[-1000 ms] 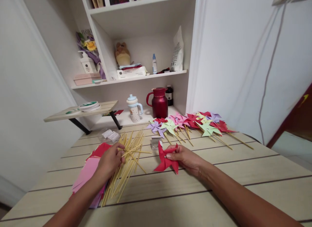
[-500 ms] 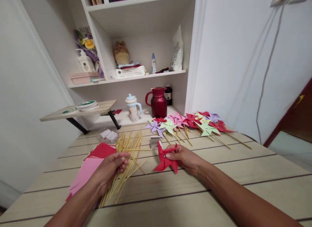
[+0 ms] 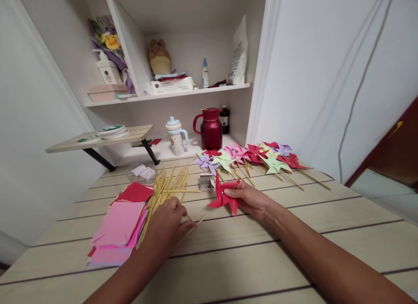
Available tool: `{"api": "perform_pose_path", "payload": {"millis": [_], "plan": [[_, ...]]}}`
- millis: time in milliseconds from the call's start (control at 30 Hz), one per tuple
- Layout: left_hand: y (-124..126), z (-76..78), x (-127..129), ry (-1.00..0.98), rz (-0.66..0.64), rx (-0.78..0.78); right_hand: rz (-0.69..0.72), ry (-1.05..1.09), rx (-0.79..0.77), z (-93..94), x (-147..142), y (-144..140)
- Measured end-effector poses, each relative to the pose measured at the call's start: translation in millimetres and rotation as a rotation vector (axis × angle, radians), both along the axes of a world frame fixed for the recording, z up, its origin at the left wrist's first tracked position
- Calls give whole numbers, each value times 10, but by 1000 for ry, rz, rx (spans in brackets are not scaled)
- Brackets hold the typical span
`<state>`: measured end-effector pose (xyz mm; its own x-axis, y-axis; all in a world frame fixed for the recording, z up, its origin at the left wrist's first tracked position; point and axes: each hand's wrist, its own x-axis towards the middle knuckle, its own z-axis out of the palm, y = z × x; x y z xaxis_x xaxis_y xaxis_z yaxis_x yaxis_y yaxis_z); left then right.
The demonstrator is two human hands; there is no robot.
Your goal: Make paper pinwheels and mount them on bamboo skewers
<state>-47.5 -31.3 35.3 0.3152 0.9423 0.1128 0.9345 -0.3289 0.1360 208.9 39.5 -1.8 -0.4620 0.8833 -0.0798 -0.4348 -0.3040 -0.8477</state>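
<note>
Fingers of the right hand (image 3: 250,198) are pinching a red paper pinwheel (image 3: 224,195) just above the wooden table (image 3: 294,234), while the left hand (image 3: 166,228) is closing its fingertips on one bamboo stick (image 3: 196,222) at the edge of the loose stick pile (image 3: 165,190). Stacked pink and red paper squares (image 3: 119,221) are lying left of the sticks (partly under them). Finished pinwheels (image 3: 248,158) are resting farther back, near a dark red jug (image 3: 210,129).
</note>
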Motion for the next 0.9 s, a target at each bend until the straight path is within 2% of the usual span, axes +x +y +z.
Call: {"api": "perform_pose_path", "payload": {"millis": [167,333,600,767,900], "plan": [[-70,-60,99,52,14,-39,-28,-1,2,-20,40,33],[-89,-108,114,67,5,-14,-33,1,0,-27,31,27],[-117,-50,223,128,38,-73,-27,-14,3,-14,23,22],[-161,0,318,166,-23,-115,-15,-12,12,-14,29,20],[-173,-37,351,275,-89,-131,-10,-32,-5,-10,41,28]]}}
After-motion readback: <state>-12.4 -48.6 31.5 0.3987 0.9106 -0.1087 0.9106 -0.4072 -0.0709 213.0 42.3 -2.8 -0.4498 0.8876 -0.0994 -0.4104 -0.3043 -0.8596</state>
